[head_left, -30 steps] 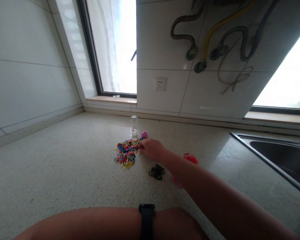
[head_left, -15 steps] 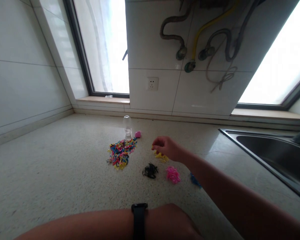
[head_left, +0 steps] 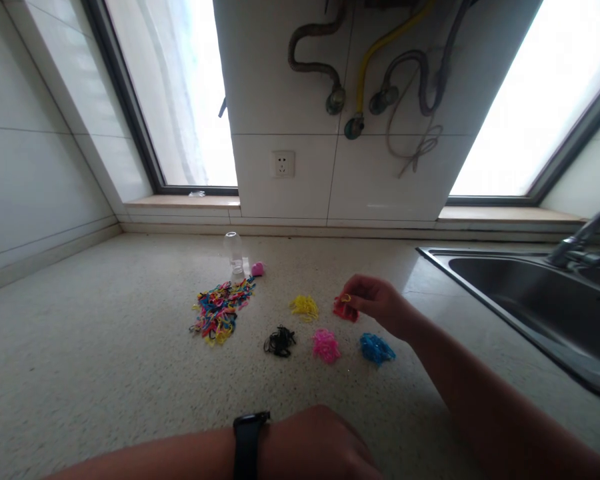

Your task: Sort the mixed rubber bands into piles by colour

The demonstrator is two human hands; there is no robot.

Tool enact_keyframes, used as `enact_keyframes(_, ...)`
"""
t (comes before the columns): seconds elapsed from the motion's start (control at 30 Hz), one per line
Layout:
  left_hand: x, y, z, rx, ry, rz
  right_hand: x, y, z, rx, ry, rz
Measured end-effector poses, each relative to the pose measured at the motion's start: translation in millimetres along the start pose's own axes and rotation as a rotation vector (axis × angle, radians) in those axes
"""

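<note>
My right hand [head_left: 377,305] pinches a small yellow rubber band [head_left: 347,299] over the red rubber bands [head_left: 344,311]. To its left lies a pile of yellow rubber bands [head_left: 304,307]. Nearer to me sit heaps of black rubber bands [head_left: 280,341], pink rubber bands [head_left: 325,345] and blue rubber bands [head_left: 377,349]. A larger mixed-colour pile of rubber bands [head_left: 220,310] spreads out further left. My left hand [head_left: 320,443], below a dark wristwatch, rests at the bottom edge; its fingers are out of sight.
Behind the mixed pile stands a clear bottle [head_left: 233,253], beside a small pink object [head_left: 257,269]. A steel sink [head_left: 435,267] with a tap [head_left: 575,243] is set into the speckled counter [head_left: 105,373] on the right. Hoses and a socket [head_left: 283,164] are on the tiled wall.
My right hand has moved right from the mixed pile, past the yellow heap, to the red one with a yellow rubber band. The view has turned rightward. My left hand stays low.
</note>
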State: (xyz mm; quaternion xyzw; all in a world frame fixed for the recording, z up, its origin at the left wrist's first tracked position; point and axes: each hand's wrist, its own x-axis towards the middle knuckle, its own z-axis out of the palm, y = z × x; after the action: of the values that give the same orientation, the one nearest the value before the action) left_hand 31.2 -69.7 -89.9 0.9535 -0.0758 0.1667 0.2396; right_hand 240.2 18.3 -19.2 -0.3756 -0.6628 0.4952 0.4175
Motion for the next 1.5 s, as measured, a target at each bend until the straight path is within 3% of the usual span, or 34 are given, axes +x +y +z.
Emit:
enact_keyframes(0.37, 4.9, 11.4, -8.7, -0.013, -0.004, -0.029, -9.3, -13.1, 4.0, 0.077, -0.046, -0.047)
enact_keyframes(0.87, 9.1, 18.9, -17.5, -0.063, 0.054, -0.013, -10.0, -12.1, -2.5, 0.112, -0.118, -0.071)
enact_keyframes(1.5, 11.3, 20.1, -16.1, -0.106, 0.097, -0.023, -11.6, -13.9, -3.0, 0.204, -0.168, -0.149)
